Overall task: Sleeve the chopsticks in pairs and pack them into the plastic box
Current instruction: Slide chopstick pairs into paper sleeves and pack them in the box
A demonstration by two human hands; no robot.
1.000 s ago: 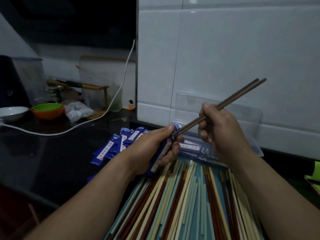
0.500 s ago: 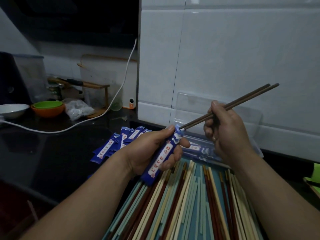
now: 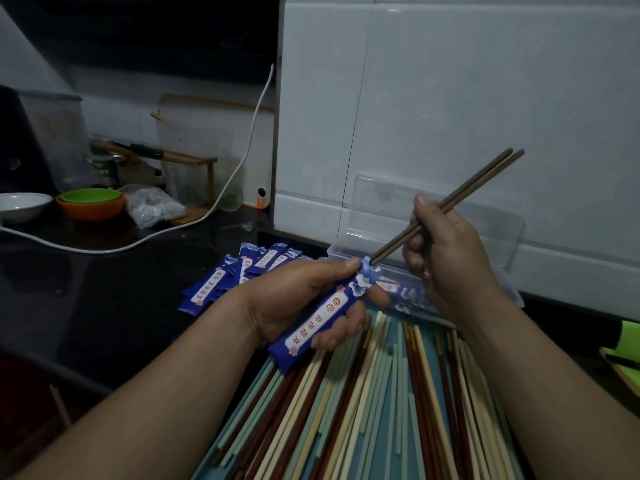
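Observation:
My left hand (image 3: pixel 304 299) grips a blue paper sleeve (image 3: pixel 322 317) with a white label, its open mouth up near my thumb. My right hand (image 3: pixel 446 258) pinches a pair of dark brown chopsticks (image 3: pixel 478 181); their lower tips sit right at the sleeve's mouth. Behind both hands a clear plastic box (image 3: pixel 450 216) stands open against the white wall, with sleeved pairs lying in it. A pile of loose chopsticks (image 3: pixel 374 403) in cream, teal and dark red lies below my hands. More blue sleeves (image 3: pixel 235 275) are heaped to the left of my left hand.
The dark countertop (image 3: pixel 121 306) runs left. At its far left are a white bowl (image 3: pixel 20 206), stacked green and orange bowls (image 3: pixel 91 202), a crumpled plastic bag (image 3: pixel 152 209) and a white cable (image 3: pixel 214 209). A green object (image 3: pixel 627 351) sits at the right edge.
The chopstick tips have pulled back up to the sleeve's mouth as my right hand moved right. The sleeve has turned so its label faces me.

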